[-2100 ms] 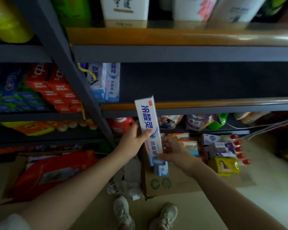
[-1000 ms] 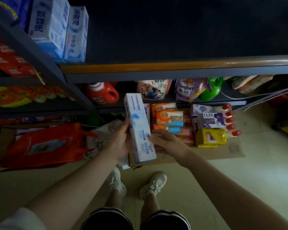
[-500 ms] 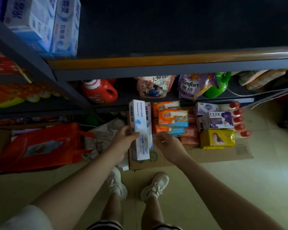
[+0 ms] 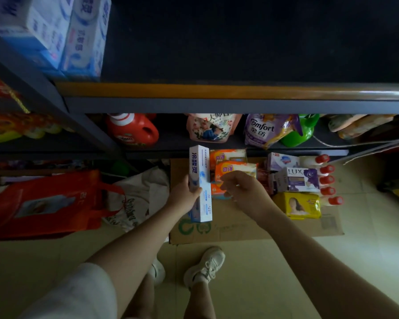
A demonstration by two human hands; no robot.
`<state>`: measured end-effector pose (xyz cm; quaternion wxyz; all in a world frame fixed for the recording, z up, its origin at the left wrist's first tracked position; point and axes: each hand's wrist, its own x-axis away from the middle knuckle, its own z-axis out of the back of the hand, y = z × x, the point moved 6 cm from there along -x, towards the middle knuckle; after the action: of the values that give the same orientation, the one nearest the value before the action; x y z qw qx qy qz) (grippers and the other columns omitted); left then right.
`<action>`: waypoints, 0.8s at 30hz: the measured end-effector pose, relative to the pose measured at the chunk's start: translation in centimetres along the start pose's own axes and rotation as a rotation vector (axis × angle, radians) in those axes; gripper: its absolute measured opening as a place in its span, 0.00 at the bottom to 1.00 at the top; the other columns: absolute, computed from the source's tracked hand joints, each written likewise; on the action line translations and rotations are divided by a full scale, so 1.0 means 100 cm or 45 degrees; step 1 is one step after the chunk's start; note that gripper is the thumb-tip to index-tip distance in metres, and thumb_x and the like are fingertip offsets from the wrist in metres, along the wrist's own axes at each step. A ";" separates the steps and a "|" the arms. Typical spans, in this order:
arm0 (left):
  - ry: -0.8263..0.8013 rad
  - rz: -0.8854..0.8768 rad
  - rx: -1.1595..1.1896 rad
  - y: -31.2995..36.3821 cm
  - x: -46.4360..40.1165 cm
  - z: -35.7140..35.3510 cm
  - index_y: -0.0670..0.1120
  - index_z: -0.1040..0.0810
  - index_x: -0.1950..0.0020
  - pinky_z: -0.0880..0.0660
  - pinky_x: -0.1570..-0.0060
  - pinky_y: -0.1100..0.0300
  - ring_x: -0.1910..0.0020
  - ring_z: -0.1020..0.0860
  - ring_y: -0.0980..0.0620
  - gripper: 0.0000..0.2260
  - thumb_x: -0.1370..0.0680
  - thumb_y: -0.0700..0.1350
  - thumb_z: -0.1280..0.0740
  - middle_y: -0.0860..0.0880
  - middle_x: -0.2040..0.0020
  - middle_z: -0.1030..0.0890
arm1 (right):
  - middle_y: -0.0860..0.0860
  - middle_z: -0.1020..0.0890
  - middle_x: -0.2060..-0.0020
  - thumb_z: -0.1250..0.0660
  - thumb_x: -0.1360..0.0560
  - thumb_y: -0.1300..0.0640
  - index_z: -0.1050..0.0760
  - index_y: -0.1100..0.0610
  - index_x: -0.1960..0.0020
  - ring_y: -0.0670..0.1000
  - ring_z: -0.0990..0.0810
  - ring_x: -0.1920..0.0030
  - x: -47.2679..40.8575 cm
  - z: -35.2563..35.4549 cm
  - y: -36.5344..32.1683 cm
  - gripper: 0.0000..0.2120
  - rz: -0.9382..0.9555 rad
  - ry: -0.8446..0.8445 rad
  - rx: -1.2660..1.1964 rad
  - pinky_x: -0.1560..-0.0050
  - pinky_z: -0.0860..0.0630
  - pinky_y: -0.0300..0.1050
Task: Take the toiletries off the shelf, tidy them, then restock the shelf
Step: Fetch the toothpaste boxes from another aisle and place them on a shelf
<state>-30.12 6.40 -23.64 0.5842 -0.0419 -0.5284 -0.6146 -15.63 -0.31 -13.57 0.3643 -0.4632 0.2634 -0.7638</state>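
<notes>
Left hand (image 4: 182, 196) grips long white-and-blue toothpaste box (image 4: 199, 183) over flattened brown cardboard sheet (image 4: 240, 224) on the floor, right hand (image 4: 242, 187) loosely curled, holding nothing; one-sided grip may let box tip onto orange soap packs (image 4: 234, 169), scattering them.

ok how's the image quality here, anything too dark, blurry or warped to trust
Head view: dim overall; the shelf interior is almost black. The toothpaste boxes top left are smeared and stretched by the wide lens. A glare streak sits on the shelf edge at right. The toothpaste box in the left hand reads fairly sharp.
</notes>
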 end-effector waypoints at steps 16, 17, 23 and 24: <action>1.014 -1.157 -1.051 0.098 0.166 0.294 0.37 0.28 0.34 0.41 0.31 0.50 0.33 0.33 0.41 0.18 0.24 0.39 0.40 0.39 0.34 0.29 | 0.59 0.27 0.36 0.42 0.22 0.62 0.32 0.63 0.33 0.58 0.30 0.36 -0.017 -0.079 -0.279 0.18 0.958 0.193 0.555 0.36 0.33 0.48; 1.072 -1.132 -1.205 0.095 0.166 0.305 0.37 0.30 0.33 0.43 0.30 0.49 0.31 0.35 0.40 0.20 0.25 0.38 0.39 0.38 0.32 0.30 | 0.57 0.32 0.31 0.44 0.21 0.59 0.36 0.61 0.30 0.58 0.35 0.31 -0.024 -0.089 -0.286 0.20 0.955 0.180 0.704 0.32 0.37 0.51; 1.086 -1.073 -1.559 0.072 0.142 0.319 0.39 0.33 0.30 0.46 0.31 0.49 0.28 0.39 0.41 0.27 0.28 0.39 0.33 0.40 0.27 0.37 | 0.47 0.53 0.23 0.53 0.19 0.45 0.52 0.53 0.23 0.51 0.58 0.24 -0.060 -0.122 -0.284 0.27 0.836 0.111 1.256 0.27 0.53 0.52; 1.096 -1.085 -1.563 0.070 0.138 0.319 0.39 0.34 0.29 0.47 0.30 0.50 0.27 0.41 0.42 0.27 0.28 0.39 0.34 0.40 0.27 0.37 | 0.46 0.52 0.23 0.53 0.19 0.45 0.52 0.53 0.23 0.51 0.58 0.24 -0.063 -0.122 -0.279 0.27 0.817 0.134 1.286 0.27 0.53 0.53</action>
<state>-47.14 21.13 3.78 0.3273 0.0882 0.1939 -0.9206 -33.40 22.14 -1.38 0.7381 -0.0917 0.0123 -0.6683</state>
